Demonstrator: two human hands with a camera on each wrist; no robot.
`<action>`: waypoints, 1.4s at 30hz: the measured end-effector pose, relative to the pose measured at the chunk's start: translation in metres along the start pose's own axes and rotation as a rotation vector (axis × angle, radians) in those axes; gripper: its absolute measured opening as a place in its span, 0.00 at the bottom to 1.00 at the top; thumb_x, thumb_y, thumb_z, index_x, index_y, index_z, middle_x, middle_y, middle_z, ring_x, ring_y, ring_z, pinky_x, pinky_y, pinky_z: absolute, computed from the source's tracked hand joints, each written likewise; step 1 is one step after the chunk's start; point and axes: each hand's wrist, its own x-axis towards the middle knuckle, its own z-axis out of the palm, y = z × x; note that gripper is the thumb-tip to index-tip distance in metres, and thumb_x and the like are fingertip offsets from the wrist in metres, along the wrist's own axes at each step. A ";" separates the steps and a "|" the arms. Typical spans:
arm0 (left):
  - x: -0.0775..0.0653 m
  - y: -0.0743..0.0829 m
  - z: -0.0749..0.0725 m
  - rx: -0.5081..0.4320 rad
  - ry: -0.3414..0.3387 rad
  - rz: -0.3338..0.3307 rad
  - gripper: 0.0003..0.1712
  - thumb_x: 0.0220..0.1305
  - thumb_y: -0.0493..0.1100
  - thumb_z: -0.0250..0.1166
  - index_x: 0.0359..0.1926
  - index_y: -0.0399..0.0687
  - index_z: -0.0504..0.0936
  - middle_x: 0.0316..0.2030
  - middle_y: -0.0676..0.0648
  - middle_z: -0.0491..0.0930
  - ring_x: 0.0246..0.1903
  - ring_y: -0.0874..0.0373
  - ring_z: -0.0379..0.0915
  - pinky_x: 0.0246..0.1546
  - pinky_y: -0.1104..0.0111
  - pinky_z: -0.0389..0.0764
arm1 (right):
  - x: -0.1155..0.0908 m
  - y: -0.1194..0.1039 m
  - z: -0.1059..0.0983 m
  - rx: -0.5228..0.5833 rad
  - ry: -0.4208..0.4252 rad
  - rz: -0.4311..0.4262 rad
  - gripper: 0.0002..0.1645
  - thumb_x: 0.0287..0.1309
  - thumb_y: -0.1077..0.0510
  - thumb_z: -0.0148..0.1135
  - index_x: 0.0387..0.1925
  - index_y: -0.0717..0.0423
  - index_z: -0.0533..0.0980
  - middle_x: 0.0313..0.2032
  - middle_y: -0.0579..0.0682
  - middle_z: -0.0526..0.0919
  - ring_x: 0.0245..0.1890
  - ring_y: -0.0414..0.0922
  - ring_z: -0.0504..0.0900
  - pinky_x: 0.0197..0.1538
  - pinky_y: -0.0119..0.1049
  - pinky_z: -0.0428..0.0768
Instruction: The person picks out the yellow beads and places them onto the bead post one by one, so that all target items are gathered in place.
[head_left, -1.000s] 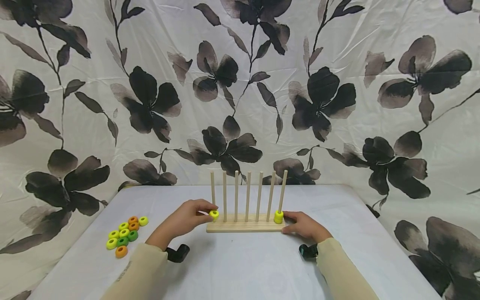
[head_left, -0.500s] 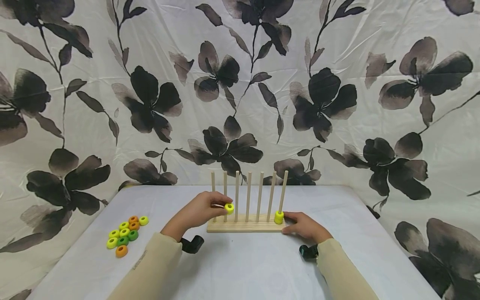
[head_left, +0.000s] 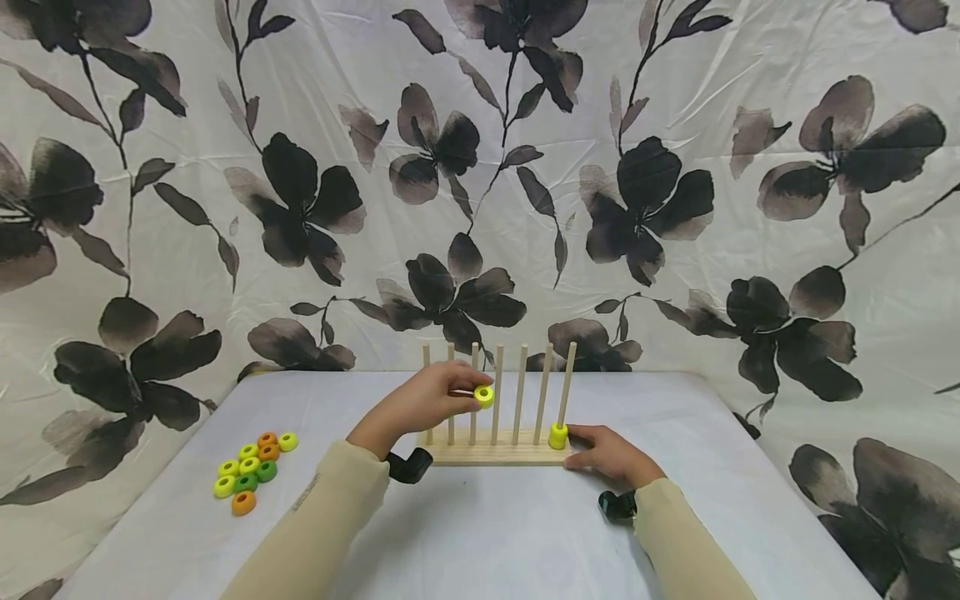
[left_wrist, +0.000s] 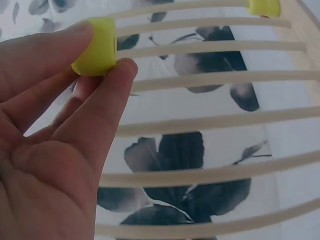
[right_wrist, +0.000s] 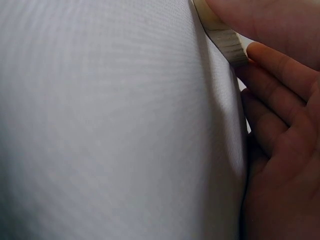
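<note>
Between thumb and fingertips, my left hand (head_left: 431, 396) pinches a yellow ring-shaped bead (head_left: 483, 397), raised in front of the middle pegs of a wooden peg rack (head_left: 487, 454). In the left wrist view the held bead (left_wrist: 97, 47) is apart from the pegs, its hole turned sideways. My right hand (head_left: 609, 454) grips the right end of the rack's base; the right wrist view has the thumb over the base end (right_wrist: 232, 46) and the fingers against it. Yellow beads (head_left: 558, 436) sit at the bottom of the rightmost peg.
Several loose beads lie grouped on the white table at the left: yellow (head_left: 224, 487), green (head_left: 245, 483) and orange (head_left: 243, 502). A floral cloth (head_left: 525, 208) hangs behind the table. Both wrists wear small black cameras.
My left hand has lifted the yellow bead from beside the leftmost peg, carrying it up and to the right along the rack. The right hand has stayed put.
</note>
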 end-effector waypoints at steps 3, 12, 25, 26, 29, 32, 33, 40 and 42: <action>0.006 0.008 -0.002 0.036 0.008 0.023 0.21 0.62 0.38 0.67 0.57 0.47 0.80 0.53 0.47 0.79 0.53 0.54 0.79 0.50 0.65 0.83 | 0.000 0.000 0.000 -0.008 0.002 -0.003 0.47 0.46 0.47 0.75 0.68 0.50 0.68 0.70 0.55 0.66 0.72 0.59 0.59 0.71 0.63 0.55; 0.021 0.031 -0.007 0.085 0.023 0.098 0.21 0.62 0.40 0.67 0.57 0.48 0.80 0.51 0.50 0.81 0.51 0.56 0.79 0.50 0.65 0.82 | 0.000 0.001 0.000 -0.002 -0.003 -0.006 0.47 0.46 0.47 0.75 0.68 0.51 0.67 0.70 0.55 0.66 0.72 0.59 0.58 0.71 0.62 0.55; 0.049 0.058 -0.007 0.085 0.043 0.094 0.21 0.64 0.41 0.65 0.58 0.48 0.79 0.53 0.49 0.81 0.51 0.60 0.79 0.51 0.68 0.81 | -0.002 -0.002 -0.002 0.006 -0.017 -0.002 0.47 0.46 0.47 0.75 0.68 0.52 0.67 0.70 0.56 0.66 0.72 0.60 0.58 0.71 0.63 0.55; 0.051 0.061 -0.006 0.084 0.043 0.093 0.21 0.64 0.41 0.65 0.58 0.47 0.79 0.53 0.49 0.82 0.51 0.60 0.79 0.51 0.68 0.81 | -0.002 -0.002 -0.002 0.008 -0.017 -0.001 0.47 0.46 0.47 0.75 0.68 0.51 0.67 0.70 0.56 0.66 0.72 0.60 0.59 0.71 0.63 0.55; 0.058 0.066 -0.005 0.100 0.040 0.091 0.21 0.64 0.42 0.65 0.59 0.48 0.79 0.53 0.50 0.81 0.52 0.60 0.79 0.52 0.68 0.81 | -0.002 -0.003 -0.003 0.018 -0.018 -0.001 0.47 0.46 0.49 0.75 0.68 0.51 0.68 0.69 0.56 0.67 0.72 0.59 0.59 0.71 0.63 0.56; 0.064 0.070 -0.004 0.104 0.042 0.092 0.21 0.64 0.42 0.65 0.59 0.49 0.79 0.54 0.50 0.80 0.54 0.58 0.77 0.53 0.66 0.80 | -0.002 -0.004 -0.003 0.026 -0.021 0.002 0.47 0.46 0.49 0.75 0.68 0.51 0.68 0.69 0.55 0.67 0.72 0.59 0.60 0.71 0.63 0.56; 0.066 0.071 -0.003 0.102 0.045 0.093 0.21 0.64 0.43 0.65 0.59 0.49 0.79 0.54 0.50 0.80 0.54 0.58 0.77 0.53 0.66 0.80 | -0.003 -0.004 -0.003 0.027 -0.022 0.000 0.46 0.46 0.49 0.75 0.68 0.52 0.67 0.69 0.55 0.67 0.72 0.59 0.60 0.71 0.63 0.56; 0.080 0.073 0.003 0.064 0.074 0.073 0.21 0.65 0.41 0.64 0.59 0.48 0.79 0.52 0.50 0.81 0.52 0.58 0.78 0.52 0.67 0.81 | -0.003 -0.004 -0.003 0.031 -0.014 -0.013 0.45 0.46 0.51 0.75 0.67 0.52 0.68 0.69 0.55 0.68 0.71 0.58 0.60 0.71 0.62 0.56; 0.082 0.074 0.004 0.062 0.076 0.063 0.21 0.65 0.41 0.64 0.59 0.48 0.79 0.52 0.49 0.81 0.51 0.58 0.78 0.51 0.68 0.81 | -0.003 -0.004 -0.002 0.033 -0.014 -0.012 0.45 0.46 0.50 0.75 0.67 0.52 0.69 0.69 0.55 0.67 0.72 0.58 0.60 0.71 0.62 0.56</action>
